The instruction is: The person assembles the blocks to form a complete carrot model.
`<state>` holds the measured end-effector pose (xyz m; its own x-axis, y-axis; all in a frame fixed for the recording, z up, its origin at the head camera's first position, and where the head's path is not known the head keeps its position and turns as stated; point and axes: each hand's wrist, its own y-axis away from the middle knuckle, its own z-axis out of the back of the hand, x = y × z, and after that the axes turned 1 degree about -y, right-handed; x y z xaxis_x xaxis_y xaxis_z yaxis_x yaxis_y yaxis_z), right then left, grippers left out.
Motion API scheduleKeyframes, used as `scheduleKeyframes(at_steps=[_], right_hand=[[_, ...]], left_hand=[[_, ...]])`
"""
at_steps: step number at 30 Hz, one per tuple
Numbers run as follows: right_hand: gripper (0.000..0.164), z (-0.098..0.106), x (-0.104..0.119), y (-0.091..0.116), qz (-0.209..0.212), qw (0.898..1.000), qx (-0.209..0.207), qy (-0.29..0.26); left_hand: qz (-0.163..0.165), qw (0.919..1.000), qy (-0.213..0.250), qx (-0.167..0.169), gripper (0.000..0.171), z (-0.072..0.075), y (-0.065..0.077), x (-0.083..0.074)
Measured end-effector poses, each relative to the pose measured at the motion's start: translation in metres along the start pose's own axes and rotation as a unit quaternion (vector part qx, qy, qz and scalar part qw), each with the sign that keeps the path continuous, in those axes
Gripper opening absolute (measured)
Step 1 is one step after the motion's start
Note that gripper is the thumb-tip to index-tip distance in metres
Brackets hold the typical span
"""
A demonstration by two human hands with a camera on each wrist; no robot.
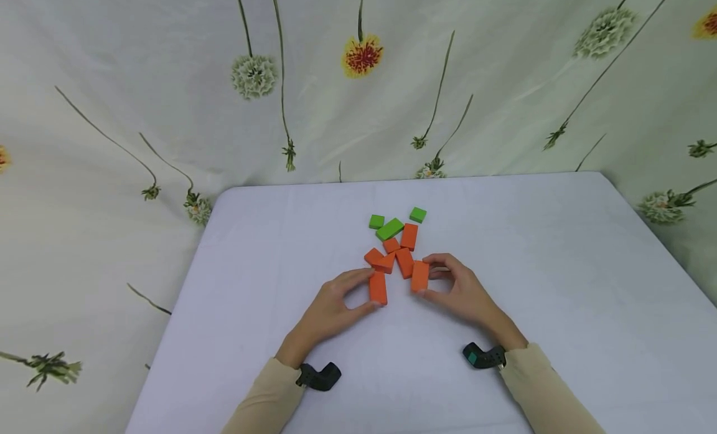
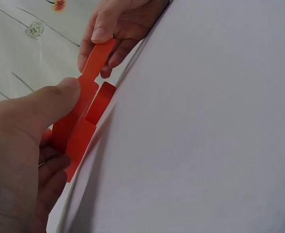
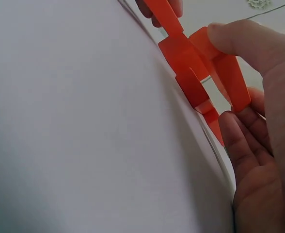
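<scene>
In the head view my left hand [image 1: 330, 304] pinches an orange block [image 1: 378, 289] between thumb and fingers at its two ends. My right hand [image 1: 462, 292] holds another orange block [image 1: 420, 276] the same way, thumb at the near end. Just beyond them lies a loose cluster of orange blocks, among them an upper one [image 1: 409, 236] and one beside the right-hand block [image 1: 404, 263]. The left wrist view shows the left thumb pressed on an orange block [image 2: 73, 116]. In the right wrist view, thumb and fingertips grip an orange block [image 3: 231, 82] above others.
Behind the orange cluster lie a long green block [image 1: 389, 229] and two small green blocks, one at left [image 1: 377, 221] and one at right [image 1: 417, 215]. All rest on a table with a white cloth [image 1: 532, 253]. A flower-patterned curtain [image 1: 313, 110] hangs behind the table.
</scene>
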<state>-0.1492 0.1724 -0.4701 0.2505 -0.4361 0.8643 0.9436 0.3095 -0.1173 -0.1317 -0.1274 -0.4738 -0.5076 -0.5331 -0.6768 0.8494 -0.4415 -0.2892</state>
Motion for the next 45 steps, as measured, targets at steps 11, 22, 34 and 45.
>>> scheduleKeyframes(at_steps=[11, 22, 34, 45], right_hand=[[0.059, -0.015, 0.007, 0.009, 0.048, 0.997, 0.052, -0.034], [0.06, -0.027, 0.013, 0.007, 0.085, 0.992, 0.062, 0.07], [0.061, -0.031, 0.013, 0.007, 0.104, 0.982, 0.045, 0.155], [0.062, -0.034, 0.013, 0.003, 0.119, 0.978, 0.042, 0.169]], left_hand=[[-0.002, 0.9996, -0.025, 0.014, 0.063, -0.004, 0.003, 0.003], [-0.007, 0.9982, -0.056, 0.019, 0.062, -0.004, 0.002, 0.002], [-0.006, 0.9966, -0.078, 0.027, 0.062, -0.005, 0.002, 0.0], [-0.009, 0.9952, -0.093, 0.028, 0.062, -0.006, 0.003, 0.003]])
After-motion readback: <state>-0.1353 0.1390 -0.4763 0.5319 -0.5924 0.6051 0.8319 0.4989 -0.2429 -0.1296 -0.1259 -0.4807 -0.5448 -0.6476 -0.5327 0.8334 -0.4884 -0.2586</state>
